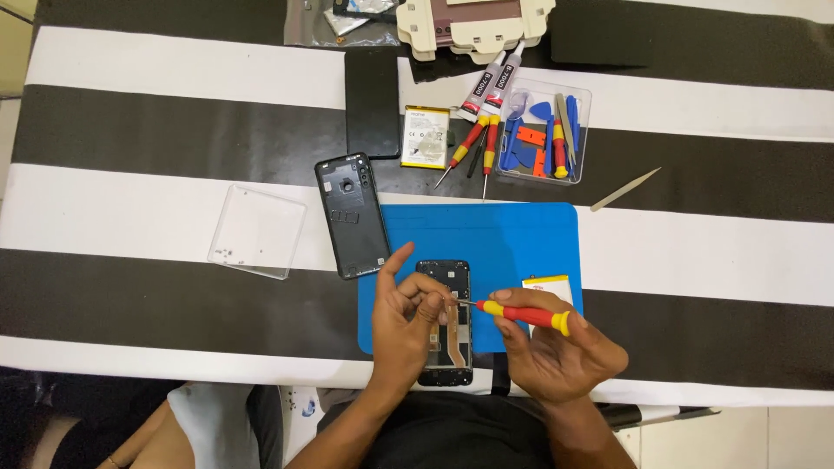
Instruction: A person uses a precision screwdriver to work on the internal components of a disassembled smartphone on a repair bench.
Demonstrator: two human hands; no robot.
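A black-and-white striped table carries a blue work mat, with an opened smartphone lying on the mat's near edge. The left hand rests on the phone's left side, fingers loosely curled against its frame, index finger raised. The right hand pinches a red-and-yellow screwdriver, tip over the phone's middle. A black back cover lies just left of the mat, a clear lid farther left.
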